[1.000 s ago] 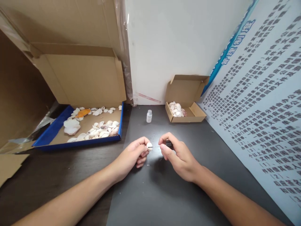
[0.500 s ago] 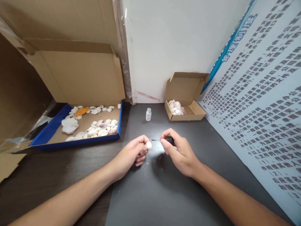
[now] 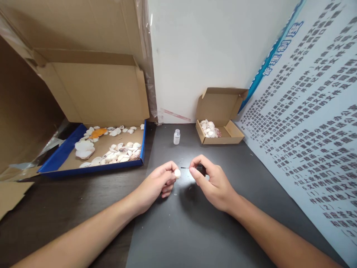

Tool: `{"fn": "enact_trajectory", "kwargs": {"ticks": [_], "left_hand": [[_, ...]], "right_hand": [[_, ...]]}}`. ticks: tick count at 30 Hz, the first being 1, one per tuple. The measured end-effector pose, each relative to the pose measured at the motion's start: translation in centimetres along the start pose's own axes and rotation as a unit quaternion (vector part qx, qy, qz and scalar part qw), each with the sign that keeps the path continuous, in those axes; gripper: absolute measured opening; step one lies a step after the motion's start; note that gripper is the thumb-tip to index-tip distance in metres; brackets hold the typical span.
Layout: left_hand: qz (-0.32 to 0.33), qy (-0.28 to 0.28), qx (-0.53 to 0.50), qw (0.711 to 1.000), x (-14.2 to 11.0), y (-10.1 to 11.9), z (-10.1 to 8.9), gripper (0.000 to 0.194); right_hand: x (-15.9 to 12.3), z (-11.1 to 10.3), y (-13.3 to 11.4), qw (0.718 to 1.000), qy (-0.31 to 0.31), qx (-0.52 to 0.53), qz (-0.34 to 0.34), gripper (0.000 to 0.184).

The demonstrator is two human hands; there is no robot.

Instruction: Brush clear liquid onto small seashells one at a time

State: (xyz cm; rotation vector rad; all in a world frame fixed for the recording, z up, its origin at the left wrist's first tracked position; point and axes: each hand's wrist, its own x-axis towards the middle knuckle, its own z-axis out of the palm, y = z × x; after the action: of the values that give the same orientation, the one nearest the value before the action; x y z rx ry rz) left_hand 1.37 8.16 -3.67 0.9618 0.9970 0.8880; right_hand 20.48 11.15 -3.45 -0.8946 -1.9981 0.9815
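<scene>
Pinched between the thumb and fingers of my left hand (image 3: pixel 162 179) is a small white seashell (image 3: pixel 177 174). My right hand (image 3: pixel 209 182) grips a small brush with a black cap (image 3: pixel 201 169), its thin stem and dark tip (image 3: pixel 183 168) pointing left. A narrow gap separates the brush tip from the shell. Beyond both hands stands an uncapped clear glass bottle (image 3: pixel 176 137) with a printed label, upright on the dark mat (image 3: pixel 167 238).
On the left, an open blue-edged cardboard box (image 3: pixel 92 172) holds many white shells and an orange one (image 3: pixel 98 133). At the back right, a smaller open cardboard box (image 3: pixel 223 140) contains more shells. A printed poster (image 3: pixel 312 123) lines the right side.
The brush tip was at the shell a second ago and has since moved up and right, off it. The shell has turned slightly in my left hand.
</scene>
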Motion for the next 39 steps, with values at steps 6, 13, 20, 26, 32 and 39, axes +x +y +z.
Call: {"fn": "enact_trajectory", "kwargs": {"ticks": [6,13,20,26,32,39], "left_hand": [[-0.002,0.0,0.01,1.0,0.06,-0.08,0.02,0.014],[0.006,0.001,0.018,1.0,0.01,-0.07,0.2,0.013],[0.004,-0.004,0.017,1.0,0.16,-0.3,-0.03,0.015],[0.006,-0.008,0.027,1.0,0.13,-0.25,0.05,0.017],[0.005,-0.011,0.038,0.999,0.12,-0.28,-0.04,0.018],[0.006,-0.01,0.037,0.999,0.09,-0.43,-0.17,0.014]], "right_hand": [[-0.11,0.07,-0.04,0.999,-0.021,0.036,-0.013,0.014],[-0.08,0.06,-0.03,0.999,-0.016,0.043,-0.012,0.014],[-0.14,-0.03,0.07,1.0,-0.008,0.025,-0.01,0.014],[-0.07,0.03,0.08,1.0,-0.001,0.004,-0.013,0.014],[-0.12,-0.05,0.01,0.998,-0.045,0.048,-0.024,0.013],[-0.2,-0.07,0.15,0.997,-0.046,0.062,-0.022,0.013]]}}
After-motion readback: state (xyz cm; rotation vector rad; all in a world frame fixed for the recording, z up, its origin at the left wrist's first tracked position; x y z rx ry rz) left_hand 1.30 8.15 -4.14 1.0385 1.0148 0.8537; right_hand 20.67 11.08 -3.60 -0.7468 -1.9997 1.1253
